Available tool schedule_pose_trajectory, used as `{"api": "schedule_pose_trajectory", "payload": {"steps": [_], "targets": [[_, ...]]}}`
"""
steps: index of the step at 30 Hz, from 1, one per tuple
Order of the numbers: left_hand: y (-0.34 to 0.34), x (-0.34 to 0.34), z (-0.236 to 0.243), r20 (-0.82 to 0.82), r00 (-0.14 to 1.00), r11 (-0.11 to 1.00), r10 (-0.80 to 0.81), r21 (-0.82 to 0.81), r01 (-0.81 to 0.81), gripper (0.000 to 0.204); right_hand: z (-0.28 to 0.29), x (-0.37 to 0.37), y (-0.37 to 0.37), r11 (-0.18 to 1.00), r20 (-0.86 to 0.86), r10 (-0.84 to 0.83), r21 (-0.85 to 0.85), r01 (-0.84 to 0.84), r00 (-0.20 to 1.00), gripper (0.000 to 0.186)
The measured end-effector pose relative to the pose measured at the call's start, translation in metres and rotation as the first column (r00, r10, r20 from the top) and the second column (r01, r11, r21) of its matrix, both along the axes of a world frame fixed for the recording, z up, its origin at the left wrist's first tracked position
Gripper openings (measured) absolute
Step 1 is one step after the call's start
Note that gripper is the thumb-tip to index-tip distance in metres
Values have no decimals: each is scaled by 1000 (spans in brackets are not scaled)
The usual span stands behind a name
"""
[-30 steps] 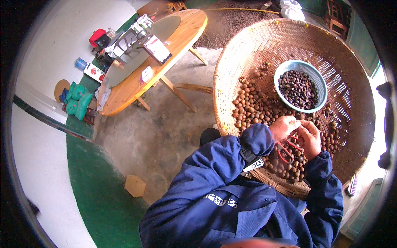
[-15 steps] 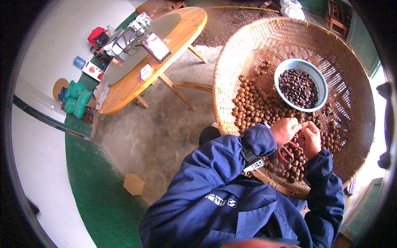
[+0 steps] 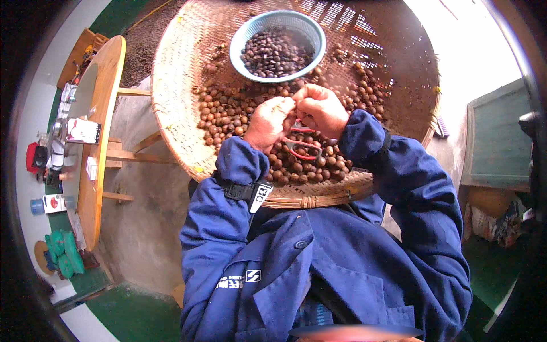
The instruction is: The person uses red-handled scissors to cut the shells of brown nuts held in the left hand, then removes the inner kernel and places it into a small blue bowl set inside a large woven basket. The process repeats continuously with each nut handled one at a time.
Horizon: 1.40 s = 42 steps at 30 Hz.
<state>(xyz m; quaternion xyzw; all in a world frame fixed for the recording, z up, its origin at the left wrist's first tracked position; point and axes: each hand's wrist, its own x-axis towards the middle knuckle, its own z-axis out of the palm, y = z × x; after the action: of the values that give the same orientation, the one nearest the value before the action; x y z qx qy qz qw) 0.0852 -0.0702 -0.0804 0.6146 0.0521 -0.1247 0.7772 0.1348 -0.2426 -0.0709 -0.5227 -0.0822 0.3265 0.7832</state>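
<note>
Your left hand (image 3: 269, 122) and right hand (image 3: 322, 112) curl closed, fingertips meeting; you can't tell what they pinch. The red-looped scissors (image 3: 306, 158) show between them, toward your body, blades and long axis hidden. Round brown nuts (image 3: 225, 122) spread below. Beyond, ahead of your left hand, the round light-blue plastic bowl (image 3: 279, 21) sits inside the wide woven-bamboo basket (image 3: 171, 85).

Nuts (image 3: 222, 119) before bowl (image 3: 279, 18) in basket (image 3: 176, 65)

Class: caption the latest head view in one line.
Left hand and right hand meet over brown nuts in a woven basket, a blue bowl of darker nuts beyond.
</note>
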Motion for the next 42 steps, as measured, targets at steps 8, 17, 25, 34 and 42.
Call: {"api": "schedule_pose_trajectory", "payload": {"steps": [8,17,25,34,42], "targets": [[4,-2,17,-85,996,979,-19,-206,2,25,13,2,1,993,-90,62,106,-52,994,9],[-3,2,9,266,960,977,91,162,-137,25,15,-2,5,997,-38,46,66,-43,998,10],[1,-3,18,34,995,994,99,-59,-97,24,3,4,5,986,-25,52,158,-47,998,10],[1,-2,10,177,981,992,80,86,-97,22,11,2,3,989,12,90,116,-91,996,10],[4,-2,6,234,972,981,32,179,-75,20,6,5,1,991,18,108,79,-109,994,8]]}}
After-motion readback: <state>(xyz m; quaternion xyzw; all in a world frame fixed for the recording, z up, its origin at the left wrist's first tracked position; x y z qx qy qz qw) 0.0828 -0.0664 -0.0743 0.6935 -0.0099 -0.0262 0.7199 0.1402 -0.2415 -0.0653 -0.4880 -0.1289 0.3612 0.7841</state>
